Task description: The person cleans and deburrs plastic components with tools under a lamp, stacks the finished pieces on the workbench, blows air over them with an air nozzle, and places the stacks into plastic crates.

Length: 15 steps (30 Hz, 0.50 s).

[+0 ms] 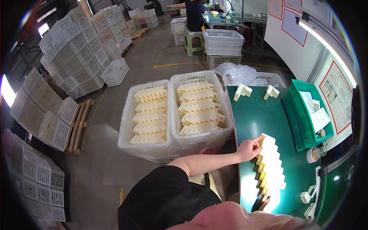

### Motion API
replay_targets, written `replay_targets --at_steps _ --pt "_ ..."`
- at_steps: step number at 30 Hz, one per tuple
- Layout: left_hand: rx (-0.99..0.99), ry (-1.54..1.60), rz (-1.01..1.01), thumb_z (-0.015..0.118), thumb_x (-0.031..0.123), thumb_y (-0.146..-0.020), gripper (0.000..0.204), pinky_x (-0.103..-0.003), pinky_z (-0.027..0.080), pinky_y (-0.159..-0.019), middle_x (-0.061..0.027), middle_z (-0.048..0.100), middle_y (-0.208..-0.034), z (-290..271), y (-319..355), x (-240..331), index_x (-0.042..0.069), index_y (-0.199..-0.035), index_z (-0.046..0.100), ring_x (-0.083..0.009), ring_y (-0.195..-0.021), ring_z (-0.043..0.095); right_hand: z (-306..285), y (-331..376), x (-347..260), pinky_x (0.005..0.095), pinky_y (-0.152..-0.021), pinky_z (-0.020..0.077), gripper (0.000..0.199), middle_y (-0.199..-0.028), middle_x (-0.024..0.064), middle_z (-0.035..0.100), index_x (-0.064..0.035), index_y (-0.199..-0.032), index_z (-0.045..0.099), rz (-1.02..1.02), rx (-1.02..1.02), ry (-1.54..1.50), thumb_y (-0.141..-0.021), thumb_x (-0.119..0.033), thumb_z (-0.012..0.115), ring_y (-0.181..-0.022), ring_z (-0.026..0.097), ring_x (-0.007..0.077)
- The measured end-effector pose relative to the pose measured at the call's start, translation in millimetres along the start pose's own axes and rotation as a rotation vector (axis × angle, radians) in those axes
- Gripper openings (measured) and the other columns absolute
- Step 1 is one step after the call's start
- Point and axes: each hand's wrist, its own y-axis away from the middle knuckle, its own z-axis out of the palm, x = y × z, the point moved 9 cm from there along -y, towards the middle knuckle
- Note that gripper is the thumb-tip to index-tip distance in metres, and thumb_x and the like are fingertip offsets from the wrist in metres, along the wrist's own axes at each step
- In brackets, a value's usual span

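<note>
A long stepped row of cream plastic parts [273,168] lies on the green table [260,119] in front of me. My left hand [250,148] reaches in from the lower left, and its bent fingers grip the far end of that row. Only a sliver of my right hand [264,198] shows, at the near end of the row; the lower edge of the view hides the remainder, so its grip is unclear.
Two bag-lined white crates [126,130] [226,119] of cream parts stand left of the table. Two loose L-shaped parts [242,91] [271,92] lie at the far end. A green tray [297,126] with papers sits right. White crate stacks [76,50] stand left; a person [195,13] works far back.
</note>
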Motion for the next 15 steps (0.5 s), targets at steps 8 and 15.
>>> replay_targets --at_steps 8,15 --pt "0.002 -0.023 0.005 0.061 0.015 -0.086 0.050 -0.033 0.046 -0.059 -0.0075 0.063 -0.068 -0.5 -0.6 0.3 0.008 -0.135 0.049 -0.0223 -0.059 0.061 0.1 6.3 5.3 0.0291 -0.080 0.0457 0.024 -0.098 0.0065 0.063 0.0012 -0.107 0.061 0.009 0.013 -0.010 -0.091 -0.016 0.060 -0.089 0.057 0.0151" --pt "-0.017 -0.028 0.006 0.059 0.012 -0.087 0.053 -0.029 0.044 -0.061 -0.0050 0.058 -0.065 1.1 0.2 -0.9 0.007 -0.139 0.047 -0.0157 -0.058 0.056 0.0 9.1 3.6 0.0294 -0.080 0.0458 0.023 -0.098 0.0067 0.063 0.0014 -0.107 0.061 0.002 0.016 -0.011 -0.091 -0.016 0.060 -0.088 0.057 0.0154"
